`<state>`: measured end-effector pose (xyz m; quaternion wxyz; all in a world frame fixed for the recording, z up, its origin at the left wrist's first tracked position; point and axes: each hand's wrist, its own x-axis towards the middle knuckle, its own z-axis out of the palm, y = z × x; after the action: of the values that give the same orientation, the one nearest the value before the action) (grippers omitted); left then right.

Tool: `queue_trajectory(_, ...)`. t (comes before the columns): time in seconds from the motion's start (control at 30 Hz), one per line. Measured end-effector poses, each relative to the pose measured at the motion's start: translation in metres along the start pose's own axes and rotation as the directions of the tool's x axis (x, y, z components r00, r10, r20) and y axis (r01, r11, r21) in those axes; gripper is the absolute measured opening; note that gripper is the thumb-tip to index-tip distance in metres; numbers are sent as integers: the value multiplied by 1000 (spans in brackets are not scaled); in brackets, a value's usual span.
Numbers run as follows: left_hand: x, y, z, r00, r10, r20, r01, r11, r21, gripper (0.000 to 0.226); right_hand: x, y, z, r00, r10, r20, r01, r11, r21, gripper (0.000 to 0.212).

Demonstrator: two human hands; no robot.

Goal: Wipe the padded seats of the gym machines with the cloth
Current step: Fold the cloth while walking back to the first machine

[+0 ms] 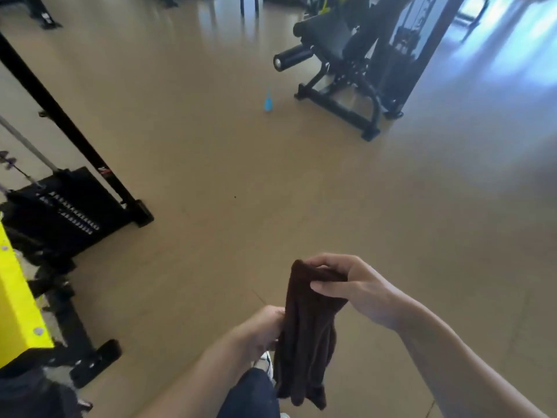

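Fingers [324, 289] of the right hand [352, 289] curl over the top fold of a dark brown cloth [304, 330], the thumb laid across its near face, so the cloth is pinched at its upper end and hangs down in loose folds. Lower on the cloth's left edge the left hand [262, 327] grips it too, its fingers closed round the fabric about halfway down; the fingertips themselves are hidden behind the cloth. Both bare forearms reach in from the bottom of the view, and the cloth hangs in the air between them, above a dark trouser leg [250, 393] and the edge of a white shoe [266, 362].

Below everything lies a smooth tan floor [241, 176]. Well ahead and to the right stands a black gym machine [355, 67] with a padded seat [327, 33] and a round roller pad [291, 57] jutting towards the viewer. Just to the left of its base a small blue bottle [268, 101] stands upright on the floor, apart from the frame. On the left side a second machine shows a black slanted frame bar [69, 128], a black weight stack [69, 206] with pale markings, and a bright yellow panel [16, 309] at the edge of view. Pale light glares off the floor at the upper right.
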<state>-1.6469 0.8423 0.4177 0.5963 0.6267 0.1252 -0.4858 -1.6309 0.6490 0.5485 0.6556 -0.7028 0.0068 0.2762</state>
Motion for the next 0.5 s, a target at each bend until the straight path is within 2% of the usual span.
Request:
queue_trajectory(0.07,25,20,-11,997,24,-73,-38,982,-185,29,22,-8,-33,999,3,-38,-5,998,-63,21)
queue_trajectory(0.13,53,47,-33,997,11,-79,-48,880,-472,28,49,-17,-69,997,27,-72,-39,986,-164,22)
queue_trajectory(0.2,69,75,-58,992,14,-123,-88,779,-620,31,67,-24,-95,993,64,-96,-93,934,-346,28)
queue_trajectory(0.3,98,137,-95,960,22,-279,-205,733,-649,20,104,-34,-141,977,152,-148,-208,824,-527,35)
queue_trajectory(0.37,114,189,-114,945,71,-320,-281,679,-679,15,126,-39,-171,960,149,-237,-268,732,-626,33)
queue_trajectory(0.43,131,245,-128,943,117,-311,-306,671,-675,14,150,-45,-203,930,103,-352,-320,697,-641,31)
queue_trajectory(0.5,150,300,-132,939,157,-305,-320,722,-614,14,172,-52,-234,861,29,-507,-371,719,-588,9)
